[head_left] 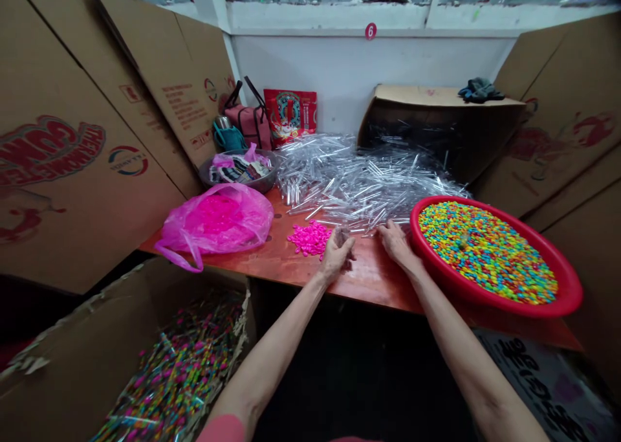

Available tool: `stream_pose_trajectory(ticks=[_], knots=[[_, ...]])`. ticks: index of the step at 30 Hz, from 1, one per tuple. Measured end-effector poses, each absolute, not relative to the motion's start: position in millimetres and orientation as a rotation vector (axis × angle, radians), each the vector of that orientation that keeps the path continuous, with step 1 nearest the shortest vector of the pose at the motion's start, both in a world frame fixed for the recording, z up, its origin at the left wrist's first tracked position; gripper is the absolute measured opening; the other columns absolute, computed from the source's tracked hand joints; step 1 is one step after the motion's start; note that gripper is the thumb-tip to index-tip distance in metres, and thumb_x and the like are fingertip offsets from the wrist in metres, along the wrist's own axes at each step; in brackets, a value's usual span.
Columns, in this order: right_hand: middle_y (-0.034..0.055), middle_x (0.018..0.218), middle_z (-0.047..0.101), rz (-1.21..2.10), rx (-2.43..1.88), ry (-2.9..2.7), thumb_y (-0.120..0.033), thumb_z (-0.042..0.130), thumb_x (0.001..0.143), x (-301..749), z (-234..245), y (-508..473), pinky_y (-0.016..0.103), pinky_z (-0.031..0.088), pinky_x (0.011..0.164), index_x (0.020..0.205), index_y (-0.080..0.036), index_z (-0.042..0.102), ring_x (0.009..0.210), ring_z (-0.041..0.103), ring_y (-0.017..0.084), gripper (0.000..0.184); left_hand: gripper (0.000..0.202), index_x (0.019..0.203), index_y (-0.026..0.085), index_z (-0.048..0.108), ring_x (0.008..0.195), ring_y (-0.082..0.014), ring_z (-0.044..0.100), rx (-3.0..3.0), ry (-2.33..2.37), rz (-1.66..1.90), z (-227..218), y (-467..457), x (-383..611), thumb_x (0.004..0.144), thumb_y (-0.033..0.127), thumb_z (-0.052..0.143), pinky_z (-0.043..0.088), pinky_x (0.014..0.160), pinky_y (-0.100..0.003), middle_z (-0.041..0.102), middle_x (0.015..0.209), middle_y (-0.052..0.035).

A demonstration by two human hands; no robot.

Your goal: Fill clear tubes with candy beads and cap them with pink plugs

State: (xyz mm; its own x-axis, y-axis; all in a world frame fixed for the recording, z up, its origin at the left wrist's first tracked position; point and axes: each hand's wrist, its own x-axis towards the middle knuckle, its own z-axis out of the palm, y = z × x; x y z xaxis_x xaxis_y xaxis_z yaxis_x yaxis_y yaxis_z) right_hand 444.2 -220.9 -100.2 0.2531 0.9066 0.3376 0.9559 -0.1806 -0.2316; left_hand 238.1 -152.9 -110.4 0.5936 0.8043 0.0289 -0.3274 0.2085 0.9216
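Note:
Over the front of the table, my left hand (336, 253) is closed with its fingers curled. Something clear and shiny shows by its fingertips, too small to make out. Right beside it lies a small pile of bright pink caps (309, 239). My right hand (395, 241) reaches to the near edge of a big heap of clear plastic tubes (369, 183), fingers stretched forward and touching the tubes. A red basin (572, 293) full of small multicoloured candies (485, 251) stands just right of that hand.
On the left lies a pink plastic bag (252, 219) of pink pieces, with a grey bowl (266, 182) behind it. Below left, a carton (58, 364) holds filled colourful tubes (179, 371). Tall cardboard sheets (160, 92) wall the sides; an open box (412, 115) backs the heap.

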Motion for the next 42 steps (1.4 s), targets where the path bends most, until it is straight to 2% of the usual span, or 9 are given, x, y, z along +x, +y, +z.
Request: stream_pose_trajectory(ticks=[5, 10, 15, 20, 25, 29, 33, 38, 42], knots=[[0.011, 0.097, 0.062, -0.214, -2.059, -1.803, -0.011, 0.048, 0.092, 449, -105, -219, 0.034, 0.042, 0.08, 0.095, -0.018, 0.07, 0.091, 0.053, 0.025, 0.024, 0.052, 0.098, 0.022, 0.048, 0.042, -0.008, 0.05, 1.011, 0.521, 0.845, -107, -161, 234, 0.075, 0.053, 0.083, 0.036, 0.039, -0.017, 0.057, 0.06, 0.0079], [0.0106, 0.099, 0.062, -0.109, -2.082, -1.818, -0.016, 0.052, 0.095, 451, -106, -220, 0.033, 0.042, 0.08, 0.095, -0.018, 0.07, 0.09, 0.055, 0.024, 0.018, 0.055, 0.098, 0.022, 0.052, 0.039, -0.005, 0.041, 0.838, 0.475, 0.874, -102, -162, 235, 0.07, 0.052, 0.088, 0.035, 0.04, -0.018, 0.044, 0.056, 0.0129], [0.0106, 0.096, 0.057, -0.117, -2.159, -1.592, -0.027, 0.063, 0.092, 444, -110, -225, 0.034, 0.045, 0.08, 0.091, -0.016, 0.069, 0.084, 0.055, 0.023, 0.013, 0.054, 0.094, 0.022, 0.051, 0.041, -0.0056, 0.041, 0.814, 0.465, 0.835, -100, -162, 232, 0.07, 0.052, 0.089, 0.035, 0.041, -0.019, 0.043, 0.056, 0.0125], [0.0108, 0.099, 0.057, -0.086, -2.098, -1.631, -0.012, 0.058, 0.087, 422, -108, -241, 0.034, 0.046, 0.08, 0.093, -0.016, 0.069, 0.087, 0.055, 0.023, 0.013, 0.057, 0.091, 0.023, 0.047, 0.042, -0.0055, 0.042, 0.809, 0.472, 0.812, -100, -162, 231, 0.068, 0.051, 0.09, 0.036, 0.041, -0.019, 0.042, 0.058, 0.0125], [0.0102, 0.101, 0.057, -0.046, -1.852, -1.718, -0.012, 0.051, 0.091, 402, -112, -270, 0.036, 0.05, 0.085, 0.094, -0.019, 0.068, 0.095, 0.055, 0.024, 0.019, 0.058, 0.089, 0.022, 0.046, 0.042, -0.0045, 0.042, 0.847, 0.457, 0.779, -103, -160, 231, 0.066, 0.052, 0.091, 0.034, 0.04, -0.018, 0.043, 0.059, 0.0125], [0.0086, 0.098, 0.054, 0.002, -1.773, -1.41, -0.013, 0.053, 0.086, 385, -118, -282, 0.037, 0.055, 0.08, 0.094, -0.019, 0.067, 0.085, 0.059, 0.022, 0.017, 0.056, 0.091, 0.022, 0.05, 0.041, -0.005, 0.045, 0.904, 0.47, 0.741, -109, -160, 233, 0.068, 0.054, 0.089, 0.036, 0.04, -0.017, 0.049, 0.06, 0.0112], [0.0063, 0.095, 0.059, 0.168, -1.622, -1.231, -0.023, 0.058, 0.089, 361, -113, -274, 0.035, 0.058, 0.075, 0.09, -0.021, 0.068, 0.081, 0.064, 0.02, 0.01, 0.062, 0.11, 0.019, 0.059, 0.039, -0.0058, 0.048, 0.991, 0.465, 0.669, -112, -161, 233, 0.069, 0.056, 0.087, 0.037, 0.039, -0.018, 0.061, 0.067, 0.0059], [0.005, 0.089, 0.069, 0.353, -1.46, -1.289, -0.038, 0.062, 0.093, 354, -92, -242, 0.033, 0.055, 0.076, 0.092, -0.021, 0.07, 0.081, 0.066, 0.02, 0.018, 0.05, 0.1, 0.017, 0.062, 0.036, -0.0063, 0.044, 1.023, 0.494, 0.788, -111, -159, 229, 0.073, 0.052, 0.086, 0.034, 0.038, -0.018, 0.053, 0.052, 0.0084], [0.0042, 0.088, 0.071, 0.403, -1.408, -1.36, -0.039, 0.063, 0.093, 356, -76, -219, 0.032, 0.052, 0.075, 0.092, -0.021, 0.069, 0.079, 0.065, 0.02, 0.019, 0.057, 0.111, 0.021, 0.059, 0.037, -0.0057, 0.042, 0.912, 0.547, 0.943, -110, -152, 231, 0.071, 0.049, 0.088, 0.032, 0.04, -0.017, 0.052, 0.053, 0.0108]])
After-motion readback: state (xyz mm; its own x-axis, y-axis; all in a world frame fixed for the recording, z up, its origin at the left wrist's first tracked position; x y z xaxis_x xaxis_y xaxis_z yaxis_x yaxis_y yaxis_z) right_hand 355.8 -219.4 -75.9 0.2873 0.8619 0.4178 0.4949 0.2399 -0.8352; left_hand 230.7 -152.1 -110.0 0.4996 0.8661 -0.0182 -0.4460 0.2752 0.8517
